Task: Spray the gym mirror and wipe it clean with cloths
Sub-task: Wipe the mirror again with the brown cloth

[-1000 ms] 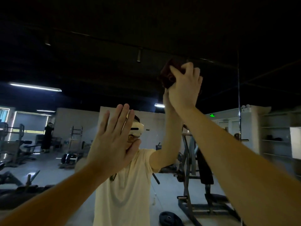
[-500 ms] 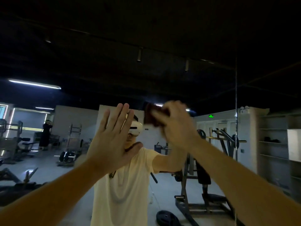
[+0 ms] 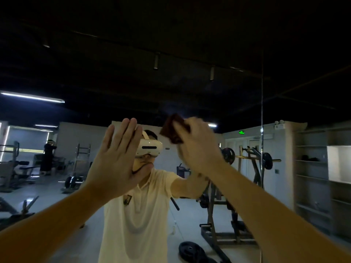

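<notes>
The large glass wall mirror (image 3: pixel 171 88) fills nearly the whole view. The only edge in it is a thin vertical seam (image 3: pixel 262 111) to the right, well apart from both hands. Above the hands the glass runs on wide, showing the dark ceiling. To the left it goes on to the border of the view.

The left hand (image 3: pixel 115 162) lies flat against the glass, fingers straight and close together, thumb out to the side, holding nothing. The right hand (image 3: pixel 197 147) is just beside it, a little higher. Its fingers are bent over a dark red-brown cloth (image 3: pixel 171 128), which it holds up at the glass (the hand is blurred, so I cannot tell how each finger lies). The cloth sticks out at the upper left of this hand, above the white headset (image 3: pixel 150 148) of the reflected person in a pale yellow shirt (image 3: pixel 136 224).

Whether the glass is wet or streaked, I cannot tell in this dim light. The reflection shows a gym with a pale grey floor (image 3: pixel 190 215). A dark metal weight machine (image 3: pixel 228 215) stands behind the right arm, with a black round weight plate (image 3: pixel 190 249) on the floor near it. There are grey open shelves (image 3: pixel 311 186) at the far right, a green lit sign (image 3: pixel 241 132) on the back wall, and a long white ceiling lamp (image 3: pixel 32 96) at the left.
</notes>
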`<state>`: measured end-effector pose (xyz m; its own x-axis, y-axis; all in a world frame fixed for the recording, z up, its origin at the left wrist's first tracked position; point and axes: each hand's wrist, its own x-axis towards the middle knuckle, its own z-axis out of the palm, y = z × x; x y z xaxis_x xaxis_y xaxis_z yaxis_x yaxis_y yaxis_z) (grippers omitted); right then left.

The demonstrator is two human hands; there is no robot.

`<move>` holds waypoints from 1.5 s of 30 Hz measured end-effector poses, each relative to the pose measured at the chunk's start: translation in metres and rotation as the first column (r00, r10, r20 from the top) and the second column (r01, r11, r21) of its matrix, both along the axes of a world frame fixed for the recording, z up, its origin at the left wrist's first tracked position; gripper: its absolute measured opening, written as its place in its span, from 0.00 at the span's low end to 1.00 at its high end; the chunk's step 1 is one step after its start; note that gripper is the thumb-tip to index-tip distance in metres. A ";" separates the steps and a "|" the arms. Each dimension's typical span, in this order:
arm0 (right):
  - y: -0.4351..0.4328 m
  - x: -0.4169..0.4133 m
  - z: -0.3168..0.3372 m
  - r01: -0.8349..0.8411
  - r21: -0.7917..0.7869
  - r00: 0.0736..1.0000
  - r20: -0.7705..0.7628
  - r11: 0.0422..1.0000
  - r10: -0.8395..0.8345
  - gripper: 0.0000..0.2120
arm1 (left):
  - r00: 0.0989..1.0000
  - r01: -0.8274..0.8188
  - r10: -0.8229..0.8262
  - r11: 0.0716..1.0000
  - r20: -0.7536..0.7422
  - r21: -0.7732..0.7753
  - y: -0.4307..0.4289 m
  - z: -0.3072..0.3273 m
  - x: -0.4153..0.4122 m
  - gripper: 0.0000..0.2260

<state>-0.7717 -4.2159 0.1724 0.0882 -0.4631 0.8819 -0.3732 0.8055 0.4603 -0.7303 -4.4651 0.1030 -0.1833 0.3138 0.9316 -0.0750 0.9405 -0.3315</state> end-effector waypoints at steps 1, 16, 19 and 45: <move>0.023 -0.005 0.008 0.036 -0.085 0.998 0.051 0.996 -0.031 0.28 | 1.000 -0.007 0.007 1.000 0.002 0.001 0.000 0.000 0.000 0.44; -0.021 -0.001 0.033 -0.016 -0.709 0.990 0.089 0.705 0.112 0.24 | 1.000 -0.022 0.022 1.000 -0.004 -0.003 -0.001 0.000 -0.003 0.44; -0.049 0.010 0.011 -0.084 -0.523 0.983 0.098 0.848 0.158 0.26 | 1.000 -0.024 0.024 1.000 0.004 -0.002 0.000 -0.002 -0.001 0.43; -0.053 0.002 -0.105 -0.117 -0.209 0.988 0.072 0.971 0.135 0.27 | 0.989 0.135 -0.142 0.977 0.034 0.164 0.001 -0.086 0.026 0.34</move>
<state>-0.7698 -4.2684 0.0678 0.0547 -0.2629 0.9633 -0.5085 0.8229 0.2535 -0.7043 -4.4638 0.0166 -0.1917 0.1856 0.9637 0.0714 0.9820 -0.1750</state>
